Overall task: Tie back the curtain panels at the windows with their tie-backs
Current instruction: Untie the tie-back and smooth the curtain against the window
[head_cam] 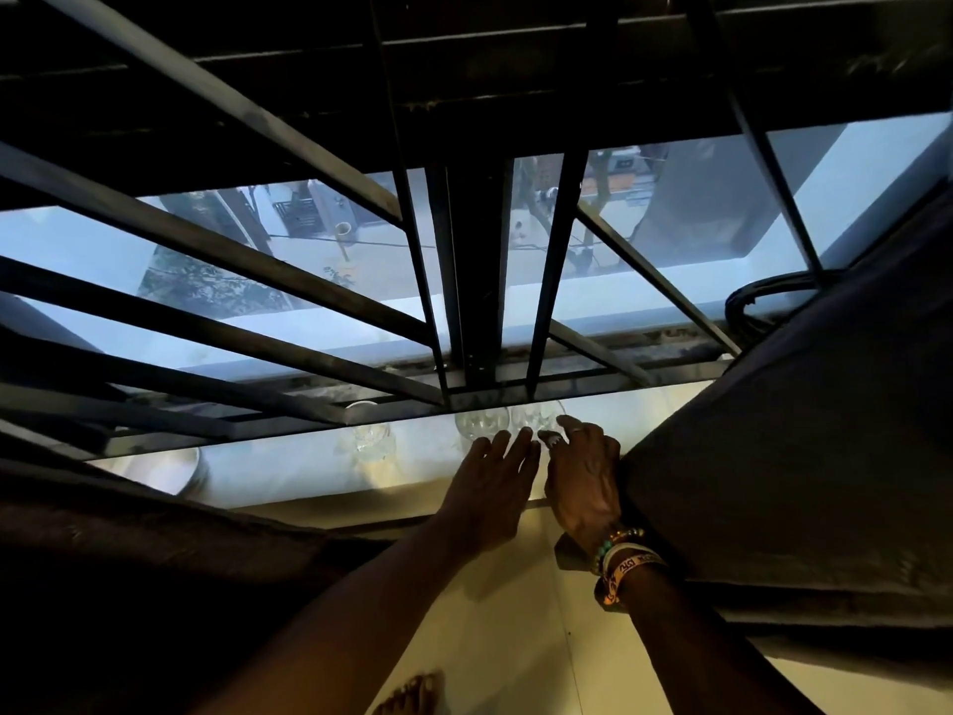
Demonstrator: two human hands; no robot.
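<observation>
A dark grey curtain panel (804,456) hangs at the right of the barred window (464,281), and a dark brownish panel (154,539) hangs at the lower left. No tie-back shows. Both hands reach over the pale window sill (289,467). My left hand (490,487) has straight fingers, with its tips at a clear glass (477,423). Beside it, my right hand (585,477), with bracelets at the wrist, curls its fingers and thumb on the rim of a second clear glass (533,415).
A third clear glass (368,430) and a metal pot (180,469) stand further left on the sill. A black cable coil (763,296) lies behind the right curtain. Metal grille bars (258,281) cross the window. My bare foot (412,694) is on the pale floor.
</observation>
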